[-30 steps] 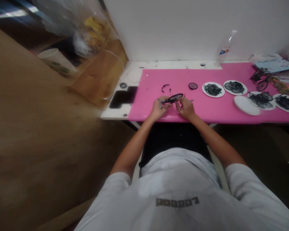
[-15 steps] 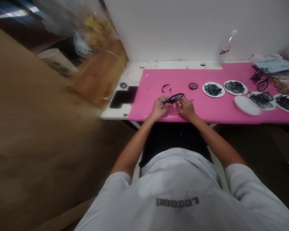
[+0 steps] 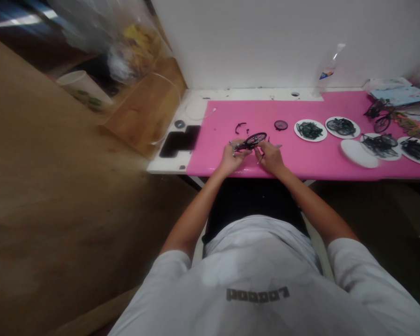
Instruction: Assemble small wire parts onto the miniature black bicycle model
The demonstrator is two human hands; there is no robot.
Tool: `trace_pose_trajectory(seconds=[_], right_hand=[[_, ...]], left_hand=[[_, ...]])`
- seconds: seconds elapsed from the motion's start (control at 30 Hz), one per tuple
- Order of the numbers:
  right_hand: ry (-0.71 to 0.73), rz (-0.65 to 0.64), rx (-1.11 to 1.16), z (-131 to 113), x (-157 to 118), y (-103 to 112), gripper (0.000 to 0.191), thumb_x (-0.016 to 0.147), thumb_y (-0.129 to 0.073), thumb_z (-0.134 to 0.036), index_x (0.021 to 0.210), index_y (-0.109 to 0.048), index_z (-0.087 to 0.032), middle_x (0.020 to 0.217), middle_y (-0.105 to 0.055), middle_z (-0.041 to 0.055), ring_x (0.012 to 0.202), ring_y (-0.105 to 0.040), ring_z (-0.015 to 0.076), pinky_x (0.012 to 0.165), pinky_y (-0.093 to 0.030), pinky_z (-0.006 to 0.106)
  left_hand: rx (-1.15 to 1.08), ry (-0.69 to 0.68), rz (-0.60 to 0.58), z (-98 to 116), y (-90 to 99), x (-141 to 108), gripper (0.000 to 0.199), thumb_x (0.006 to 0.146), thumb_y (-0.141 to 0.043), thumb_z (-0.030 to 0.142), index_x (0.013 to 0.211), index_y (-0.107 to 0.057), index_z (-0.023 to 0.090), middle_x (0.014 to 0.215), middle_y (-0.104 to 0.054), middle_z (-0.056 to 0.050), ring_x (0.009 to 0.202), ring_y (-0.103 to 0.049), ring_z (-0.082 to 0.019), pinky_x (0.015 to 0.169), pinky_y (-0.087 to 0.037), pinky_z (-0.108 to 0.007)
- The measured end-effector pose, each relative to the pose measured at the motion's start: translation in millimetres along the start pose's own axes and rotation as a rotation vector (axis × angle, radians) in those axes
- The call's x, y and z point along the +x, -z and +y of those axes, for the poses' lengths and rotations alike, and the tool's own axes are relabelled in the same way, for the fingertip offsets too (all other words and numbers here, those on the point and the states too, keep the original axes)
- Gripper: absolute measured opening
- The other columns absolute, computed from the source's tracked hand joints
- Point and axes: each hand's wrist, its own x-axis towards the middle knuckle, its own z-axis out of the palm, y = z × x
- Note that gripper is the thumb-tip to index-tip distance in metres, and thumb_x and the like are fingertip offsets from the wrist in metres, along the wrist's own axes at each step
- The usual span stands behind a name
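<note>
Near the front edge of the pink mat I hold a small model bicycle (image 3: 255,139), dark with one spoked wheel showing on top. My left hand (image 3: 232,157) is closed around its left end. At the wheel side, the fingers of my right hand (image 3: 271,157) pinch the model; a thin rod pokes out below them, and I cannot tell what it belongs to. Just beyond my hands lie a curved black piece (image 3: 239,127) and a tiny black part (image 3: 248,131). A loose wheel (image 3: 280,125) rests flat farther to the right.
White plates (image 3: 310,139) of black parts stand on the pink mat (image 3: 227,112) to the right, beside a white lid-like dish (image 3: 359,154). Another model bicycle (image 3: 381,122) is at the far right. A black phone-like slab (image 3: 175,143) lies left; a clear bottle (image 3: 331,65) stands behind.
The model bicycle has tilted slightly in my hands, so its wheel shows rounder and more face-on. Both hands stay in nearly the same place.
</note>
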Motion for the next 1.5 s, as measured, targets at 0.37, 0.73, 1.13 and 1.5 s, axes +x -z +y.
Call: trace_pose_trajectory(seconds=[0.37,0.73,1.13,1.5], right_hand=[[-0.064,-0.048,-0.028,-2,1,1,0.034,0.113,-0.046,-0.040,0.119,-0.072,-0.018,0.109,-0.078,0.0163,0.097,-0.074,0.0288,0.085,-0.058,0.040],[-0.128,-0.123,-0.128,10,-2,-10,0.031,0.107,-0.051,-0.039,0.107,-0.073,-0.017,0.107,-0.079,0.0192,0.101,-0.072,0.0341,0.082,-0.058,0.043],[-0.032,-0.073,0.059,-5,2,4,0.024,0.103,-0.054,-0.033,0.108,-0.073,-0.019,0.093,-0.075,0.0113,0.083,-0.070,0.0258,0.080,-0.056,0.038],[-0.001,-0.098,0.063,-6,2,7,0.023,0.102,-0.052,-0.031,0.103,-0.071,-0.020,0.087,-0.072,0.0087,0.076,-0.065,0.0236,0.074,-0.051,0.035]], left_hand=[[0.026,-0.068,0.017,1,-3.2,0,0.039,0.090,-0.088,0.050,0.114,-0.079,0.019,0.112,-0.081,-0.014,0.104,-0.080,-0.028,0.096,-0.064,-0.043],[0.131,-0.205,-0.058,20,-3.7,-3,0.030,0.097,-0.082,0.048,0.112,-0.081,0.022,0.113,-0.077,-0.011,0.106,-0.074,-0.024,0.100,-0.060,-0.043],[-0.205,0.118,-0.006,15,-8.2,3,0.055,0.082,-0.094,0.058,0.118,-0.078,0.020,0.111,-0.081,-0.011,0.099,-0.078,-0.023,0.092,-0.065,-0.037],[-0.454,0.264,-0.051,-7,-10.7,2,0.061,0.081,-0.095,0.054,0.129,-0.079,0.021,0.122,-0.081,-0.012,0.102,-0.079,-0.023,0.093,-0.065,-0.036]])
